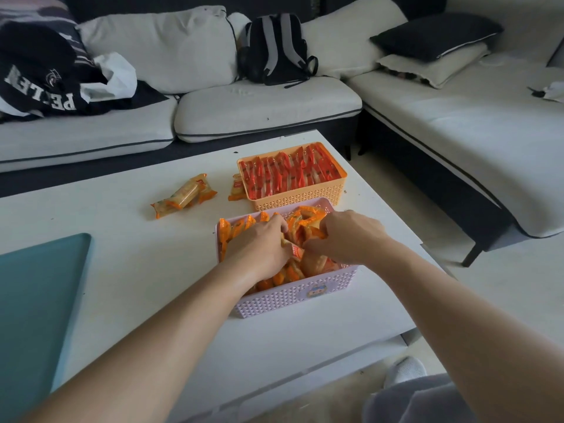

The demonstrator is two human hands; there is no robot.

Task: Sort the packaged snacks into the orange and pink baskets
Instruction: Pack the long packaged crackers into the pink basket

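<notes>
The pink basket [293, 296] stands near the table's front edge, packed with orange-wrapped snacks [236, 228]. Both hands reach into it. My left hand [259, 245] has its fingers curled down among the packets in the middle. My right hand [348, 236] pinches an orange packet [308, 222] at the basket's far right. Behind it the orange basket [297, 199] holds rows of red-wrapped snacks [290, 174]. Two orange packets [183, 195] lie loose on the table to the left, and another [236, 187] leans against the orange basket's left side.
The white coffee table [137, 254] carries a teal tray [36, 300] at its left front. A white sofa [259, 102] with cushions, dark clothes [39, 74] and a backpack [274, 50] wraps round the back and right. A white shoe [404, 369] shows below the table's edge.
</notes>
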